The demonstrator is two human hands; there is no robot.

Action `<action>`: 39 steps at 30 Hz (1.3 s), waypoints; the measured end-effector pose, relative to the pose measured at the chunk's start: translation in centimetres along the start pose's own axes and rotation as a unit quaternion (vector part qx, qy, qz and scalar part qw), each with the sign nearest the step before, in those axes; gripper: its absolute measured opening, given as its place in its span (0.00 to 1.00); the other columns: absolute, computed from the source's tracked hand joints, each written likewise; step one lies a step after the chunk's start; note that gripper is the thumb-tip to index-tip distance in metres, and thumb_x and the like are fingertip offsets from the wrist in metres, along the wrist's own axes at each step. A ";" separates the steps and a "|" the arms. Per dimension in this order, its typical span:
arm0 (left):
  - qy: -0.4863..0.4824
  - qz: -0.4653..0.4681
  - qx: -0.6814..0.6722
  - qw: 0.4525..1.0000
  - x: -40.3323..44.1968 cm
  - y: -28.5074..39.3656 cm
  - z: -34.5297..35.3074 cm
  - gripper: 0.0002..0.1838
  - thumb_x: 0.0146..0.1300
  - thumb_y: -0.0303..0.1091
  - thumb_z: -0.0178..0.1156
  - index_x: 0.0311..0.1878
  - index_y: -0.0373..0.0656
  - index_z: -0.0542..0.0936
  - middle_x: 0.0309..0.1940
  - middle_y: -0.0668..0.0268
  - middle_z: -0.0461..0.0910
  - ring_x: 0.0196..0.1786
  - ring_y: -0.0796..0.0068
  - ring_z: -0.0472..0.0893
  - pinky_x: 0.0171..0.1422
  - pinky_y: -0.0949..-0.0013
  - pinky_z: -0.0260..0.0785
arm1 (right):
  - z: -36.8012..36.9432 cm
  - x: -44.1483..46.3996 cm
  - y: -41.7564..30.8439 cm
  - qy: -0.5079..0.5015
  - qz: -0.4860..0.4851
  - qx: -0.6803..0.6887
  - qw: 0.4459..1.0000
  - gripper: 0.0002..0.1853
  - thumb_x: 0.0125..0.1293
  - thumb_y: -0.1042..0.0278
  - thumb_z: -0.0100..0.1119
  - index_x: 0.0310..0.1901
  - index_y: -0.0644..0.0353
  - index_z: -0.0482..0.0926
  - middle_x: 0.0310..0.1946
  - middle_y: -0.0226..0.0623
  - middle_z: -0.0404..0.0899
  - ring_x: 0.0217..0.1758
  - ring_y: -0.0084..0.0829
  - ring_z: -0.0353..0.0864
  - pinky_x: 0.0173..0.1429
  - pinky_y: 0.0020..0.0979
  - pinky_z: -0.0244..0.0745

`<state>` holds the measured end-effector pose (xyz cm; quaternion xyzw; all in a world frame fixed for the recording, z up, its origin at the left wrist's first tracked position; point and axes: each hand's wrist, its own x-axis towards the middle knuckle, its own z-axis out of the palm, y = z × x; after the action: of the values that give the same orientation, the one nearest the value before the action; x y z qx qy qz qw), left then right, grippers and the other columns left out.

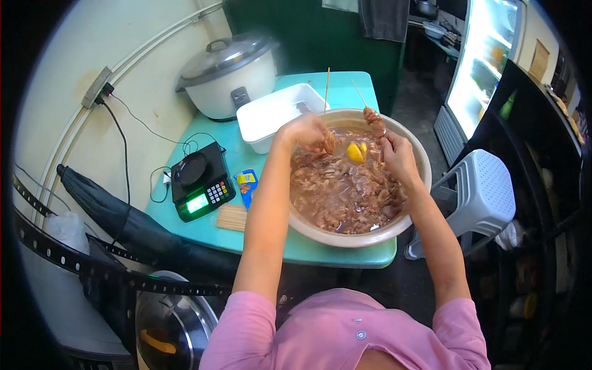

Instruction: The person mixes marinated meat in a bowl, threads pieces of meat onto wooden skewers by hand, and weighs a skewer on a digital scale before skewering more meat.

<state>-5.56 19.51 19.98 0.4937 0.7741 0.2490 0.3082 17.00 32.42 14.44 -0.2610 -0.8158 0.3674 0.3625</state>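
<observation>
A large round basin (pixel 421 153) holds sliced raw meat (pixel 351 191) in brownish liquid, with yellow citrus pieces (pixel 356 152) on top. My left hand (pixel 306 131) is closed over the basin's left side, with a piece of meat at its fingertips and a thin wooden skewer (pixel 327 86) rising beside it. On the right, my right hand (pixel 398 154) grips the lower end of a skewer threaded with meat (pixel 374 122); its bare tip points up and to the left.
On the green table (pixel 296 250) are a white tray (pixel 262 120), rice cooker (pixel 228 80), digital scale (pixel 200 185), blue packet (pixel 246 187) and bundle of skewers (pixel 232 217). A white stool (pixel 484 191) stands right; a lit fridge (pixel 484 68) is behind.
</observation>
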 end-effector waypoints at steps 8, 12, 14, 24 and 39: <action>-0.067 -0.018 -0.138 0.988 0.6 -2.9 2.0 0.12 0.59 0.26 0.55 0.46 0.42 0.81 0.30 0.66 0.82 0.27 0.75 0.80 0.29 0.71 0.74 | -0.2 -0.2 -1.3 -0.020 -0.005 -0.028 0.999 0.11 0.61 0.69 0.51 0.37 0.66 0.79 0.27 0.53 0.78 0.33 0.48 0.80 0.41 0.40 0.72; 0.082 -0.050 -0.036 0.995 -0.4 -3.8 1.2 0.10 0.57 0.26 0.58 0.41 0.43 0.84 0.26 0.67 0.81 0.28 0.76 0.79 0.29 0.71 0.73 | -0.1 -0.1 -0.8 -0.014 -0.024 -0.033 0.999 0.10 0.62 0.69 0.50 0.36 0.68 0.78 0.22 0.48 0.76 0.27 0.37 0.77 0.36 0.36 0.69; 0.179 -0.081 0.138 0.971 0.3 -4.7 1.1 0.06 0.54 0.27 0.61 0.35 0.41 0.85 0.24 0.65 0.81 0.28 0.76 0.79 0.28 0.71 0.72 | 0.0 0.0 -0.5 -0.006 -0.044 -0.033 0.998 0.11 0.64 0.69 0.49 0.34 0.69 0.77 0.16 0.42 0.73 0.21 0.27 0.73 0.31 0.33 0.67; 0.138 0.136 0.136 0.972 -0.3 0.8 6.2 0.12 0.46 0.32 0.66 0.36 0.40 0.83 0.30 0.55 0.82 0.35 0.63 0.81 0.44 0.64 0.72 | -0.3 0.1 -0.5 -0.028 -0.003 -0.041 0.999 0.11 0.61 0.68 0.50 0.35 0.67 0.79 0.29 0.54 0.79 0.36 0.49 0.80 0.43 0.40 0.72; 0.020 0.045 -0.495 0.868 0.3 -2.5 3.7 0.13 0.65 0.31 0.54 0.49 0.35 0.77 0.36 0.63 0.79 0.35 0.74 0.79 0.40 0.68 0.79 | -0.5 -0.6 -1.2 -0.017 -0.016 -0.064 0.998 0.10 0.60 0.69 0.52 0.34 0.67 0.79 0.30 0.55 0.78 0.37 0.51 0.79 0.43 0.42 0.72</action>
<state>-4.46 19.09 15.65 0.3055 0.5325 0.6226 0.4852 17.53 31.47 15.38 -0.2639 -0.8481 0.3126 0.3367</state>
